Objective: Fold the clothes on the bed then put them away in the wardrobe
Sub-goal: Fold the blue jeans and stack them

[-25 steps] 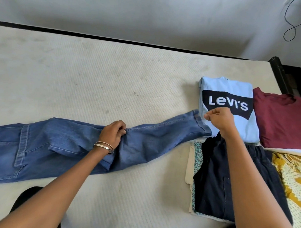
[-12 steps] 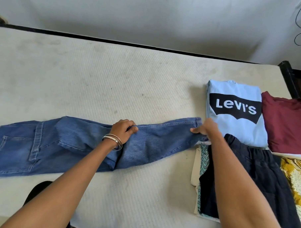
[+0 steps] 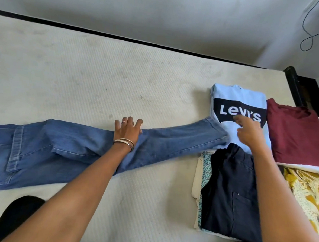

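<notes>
- Folding stage for me, nothing's gone near a wardrobe yet (can't even see one from here). The blue jeans (image 3: pixel 66 149) are the piece in hand, laid out long across the mattress (image 3: pixel 102 72), waistband and pockets off to my left, legs stacked and running to the right.
- My left hand (image 3: pixel 127 132) is spread flat on the jeans about knee level, fingers straight and fanned, tips just over the far edge of the denim. It's pressing, not gripping. Bangles (image 3: pixel 124 143) on that wrist, ring on one finger.
- Leg hems (image 3: pixel 216 130) end up just overlapping the corner of the light blue Levi's tee (image 3: pixel 238 98), so that end is touching the folded pile.
- My right hand (image 3: pixel 249 132) hovers over the tee right beside the hems, fingers loosely curled with the index poking out, holding nothing as far as I can tell. It's a bit blurry.
- Next move, I reckon: pinch the hems with the right hand and carry them over to the waistband while the left keeps the knee pinned as the crease. Need to lift clear so I don't drag the tee with it.
- Already folded on the right: dark navy shorts (image 3: pixel 230 193) on a teal patterned piece (image 3: pixel 205 170), maroon tee (image 3: pixel 297 134), yellow patterned fabric (image 3: pixel 309 193). All still on the bed.
</notes>
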Motion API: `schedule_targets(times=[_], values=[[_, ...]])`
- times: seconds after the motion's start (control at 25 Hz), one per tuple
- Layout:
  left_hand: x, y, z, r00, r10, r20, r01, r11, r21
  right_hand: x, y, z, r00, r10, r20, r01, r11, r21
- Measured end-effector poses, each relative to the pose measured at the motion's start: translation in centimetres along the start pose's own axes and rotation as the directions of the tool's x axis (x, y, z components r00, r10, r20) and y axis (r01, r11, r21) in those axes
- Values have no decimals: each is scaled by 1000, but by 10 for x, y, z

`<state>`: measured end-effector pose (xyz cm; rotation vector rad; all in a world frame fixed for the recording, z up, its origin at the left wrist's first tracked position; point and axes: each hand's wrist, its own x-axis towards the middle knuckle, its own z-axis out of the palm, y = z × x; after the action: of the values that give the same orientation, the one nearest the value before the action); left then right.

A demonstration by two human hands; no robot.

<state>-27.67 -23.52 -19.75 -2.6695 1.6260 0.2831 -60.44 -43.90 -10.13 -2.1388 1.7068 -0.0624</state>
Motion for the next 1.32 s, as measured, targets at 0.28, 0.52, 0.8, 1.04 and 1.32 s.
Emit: schedule_targets(times=[0.28,0.52,0.8,1.04,1.32], values=[[-75,19,52,979,183,-91,-183,983,13,-45,-102,94,789,-482,382,536,843,-42],[-68,-7,58,911,316,265,-330,944,6,-45,-73,124,804,233,547,42,895,-444],[-87,-43,-7,828,-245,-504,-38,872,-487,-77,-120,143,949,127,290,13,899,-438],[-99,-147,-53,87,-766,636,597,-471,-649,-114,-186,158,934,-206,292,233,970,-62],[-101,-144,-82,601,-491,631,20,-780,-625,-133,-202,149,891,-333,309,202,899,388]])
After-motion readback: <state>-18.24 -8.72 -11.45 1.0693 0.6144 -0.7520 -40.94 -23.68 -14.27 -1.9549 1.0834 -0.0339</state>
